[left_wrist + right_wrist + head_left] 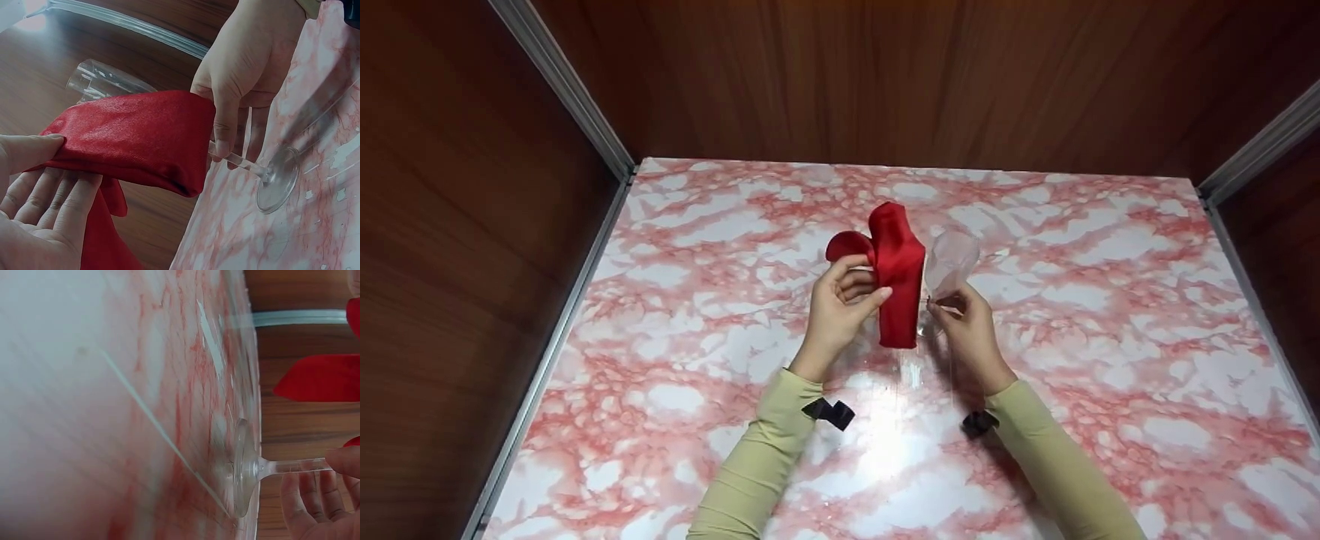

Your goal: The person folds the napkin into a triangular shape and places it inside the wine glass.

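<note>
A folded red satin cloth (pixel 900 285) is pinched between the thumb and fingers of my left hand (pixel 836 311). Part of it hangs loose in the left wrist view, below the folded pad (pixel 135 138). Beside the cloth, my right hand (pixel 973 326) grips the thin stem (pixel 298 466) of a clear stemmed glass (pixel 954 255). The glass's round foot (pixel 278 180) is close to the tabletop. In the left wrist view the cloth overlaps the glass and hides where its bowl (pixel 107 79) joins the stem.
The table (pixel 697 435) has a red-and-white marbled top with a bright glare spot near the middle. Dark wood panels (pixel 885 82) with metal edge strips (pixel 562 300) enclose it at the back and both sides. Black bands (pixel 831 412) circle both wrists.
</note>
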Action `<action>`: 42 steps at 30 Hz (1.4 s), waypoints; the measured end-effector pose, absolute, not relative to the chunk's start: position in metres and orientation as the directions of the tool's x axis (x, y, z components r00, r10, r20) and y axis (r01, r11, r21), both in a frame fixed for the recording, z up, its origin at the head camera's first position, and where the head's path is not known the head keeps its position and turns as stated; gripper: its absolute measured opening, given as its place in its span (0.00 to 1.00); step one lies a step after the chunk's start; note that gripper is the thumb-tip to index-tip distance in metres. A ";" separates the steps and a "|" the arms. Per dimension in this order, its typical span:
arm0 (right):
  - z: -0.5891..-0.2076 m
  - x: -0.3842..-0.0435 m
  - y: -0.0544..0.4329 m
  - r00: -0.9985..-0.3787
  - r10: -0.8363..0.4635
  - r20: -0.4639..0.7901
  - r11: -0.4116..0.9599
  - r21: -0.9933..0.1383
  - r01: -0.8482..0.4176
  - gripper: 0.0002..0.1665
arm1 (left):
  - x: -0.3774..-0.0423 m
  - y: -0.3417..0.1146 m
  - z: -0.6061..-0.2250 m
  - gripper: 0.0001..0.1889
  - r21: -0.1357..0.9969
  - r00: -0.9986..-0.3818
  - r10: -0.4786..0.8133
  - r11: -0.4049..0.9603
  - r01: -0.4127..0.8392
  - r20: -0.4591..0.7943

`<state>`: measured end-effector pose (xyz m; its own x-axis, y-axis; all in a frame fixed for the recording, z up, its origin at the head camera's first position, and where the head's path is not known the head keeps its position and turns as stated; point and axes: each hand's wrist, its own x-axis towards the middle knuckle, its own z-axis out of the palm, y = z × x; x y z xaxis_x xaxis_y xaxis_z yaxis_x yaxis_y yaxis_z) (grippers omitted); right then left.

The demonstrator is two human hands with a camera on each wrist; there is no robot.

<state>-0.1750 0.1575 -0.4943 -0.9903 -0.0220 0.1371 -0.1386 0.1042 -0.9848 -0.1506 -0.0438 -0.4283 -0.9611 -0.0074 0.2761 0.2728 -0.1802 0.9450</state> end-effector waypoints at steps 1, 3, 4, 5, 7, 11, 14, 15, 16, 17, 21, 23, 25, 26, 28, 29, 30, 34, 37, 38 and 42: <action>-0.495 -0.175 0.158 -0.991 -0.022 0.135 0.104 -0.985 -0.136 0.10 | -0.150 -0.044 -0.428 0.21 0.944 -0.961 -0.009 -0.182 0.274 0.277; -0.494 -0.175 0.158 -0.991 -0.020 0.135 0.110 -0.984 -0.137 0.10 | -0.150 -0.044 -0.429 0.20 0.942 -0.958 -0.013 -0.181 0.283 0.285; -0.494 -0.175 0.158 -0.990 -0.020 0.136 0.112 -0.984 -0.138 0.11 | -0.151 -0.044 -0.429 0.20 0.941 -0.957 -0.015 -0.181 0.288 0.290; -0.494 -0.175 0.158 -0.990 -0.020 0.137 0.112 -0.984 -0.138 0.11 | -0.151 -0.044 -0.429 0.20 0.940 -0.956 -0.016 -0.179 0.291 0.293; -0.494 -0.174 0.159 -0.990 -0.022 0.137 0.110 -0.984 -0.139 0.11 | -0.151 -0.044 -0.430 0.20 0.939 -0.954 -0.016 -0.175 0.296 0.298; -0.494 -0.172 0.162 -0.992 -0.028 0.126 0.092 -0.987 -0.128 0.11 | -0.154 -0.043 -0.436 0.21 0.941 -0.957 -0.014 -0.175 0.288 0.290; -0.493 -0.168 0.166 -0.992 -0.031 0.119 0.097 -0.988 -0.122 0.13 | -0.159 -0.043 -0.446 0.21 0.943 -0.960 -0.017 -0.180 0.279 0.281; -0.492 -0.167 0.167 -0.992 -0.032 0.118 0.103 -0.987 -0.121 0.15 | -0.160 -0.043 -0.449 0.22 0.943 -0.960 -0.019 -0.184 0.278 0.279; -0.491 -0.165 0.169 -0.993 -0.032 0.117 0.103 -0.988 -0.119 0.16 | -0.161 -0.043 -0.451 0.22 0.943 -0.960 -0.020 -0.185 0.277 0.278; -0.490 -0.163 0.171 -0.993 -0.033 0.112 0.105 -0.988 -0.115 0.16 | -0.161 -0.043 -0.452 0.22 0.942 -0.960 -0.022 -0.185 0.279 0.280; -0.483 -0.157 0.179 -0.996 -0.036 0.086 0.102 -0.991 -0.089 0.19 | -0.159 -0.044 -0.450 0.22 0.936 -0.953 -0.030 -0.181 0.302 0.302; -0.478 -0.154 0.183 -0.997 -0.034 0.074 0.103 -0.992 -0.077 0.20 | -0.158 -0.045 -0.448 0.22 0.932 -0.949 -0.031 -0.176 0.316 0.315; -0.471 -0.151 0.186 -0.997 -0.029 0.073 0.111 -0.991 -0.076 0.21 | -0.157 -0.047 -0.445 0.22 0.929 -0.946 -0.031 -0.177 0.324 0.324; -0.467 -0.150 0.188 -0.997 -0.024 0.077 0.117 -0.990 -0.079 0.20 | -0.156 -0.047 -0.443 0.22 0.928 -0.945 -0.028 -0.179 0.327 0.327; -0.459 -0.147 0.192 -0.996 -0.007 0.088 0.127 -0.988 -0.088 0.19 | -0.155 -0.048 -0.439 0.22 0.926 -0.943 -0.024 -0.181 0.330 0.331; -0.456 -0.146 0.194 -0.996 0.001 0.094 0.128 -0.987 -0.093 0.17 | -0.155 -0.049 -0.437 0.22 0.925 -0.942 -0.022 -0.184 0.333 0.335; -0.455 -0.146 0.196 -0.995 0.010 0.104 0.123 -0.987 -0.102 0.16 | -0.155 -0.049 -0.435 0.22 0.924 -0.941 -0.019 -0.185 0.334 0.337; -0.452 -0.146 0.206 -0.989 0.035 0.141 0.093 -0.986 -0.138 0.13 | -0.156 -0.050 -0.426 0.21 0.919 -0.937 -0.010 -0.193 0.344 0.349; -0.446 -0.146 0.212 -0.986 0.031 0.165 0.059 -0.985 -0.163 0.13 | -0.155 -0.051 -0.417 0.21 0.915 -0.935 0.001 -0.204 0.348 0.356; -0.442 -0.145 0.213 -0.985 0.027 0.169 0.045 -0.985 -0.167 0.14 | -0.155 -0.050 -0.414 0.21 0.912 -0.932 0.006 -0.209 0.352 0.361; -0.423 -0.141 0.218 -0.982 -0.007 0.188 -0.025 -0.982 -0.188 0.16 | -0.156 -0.049 -0.400 0.20 0.898 -0.919 0.022 -0.224 0.380 0.394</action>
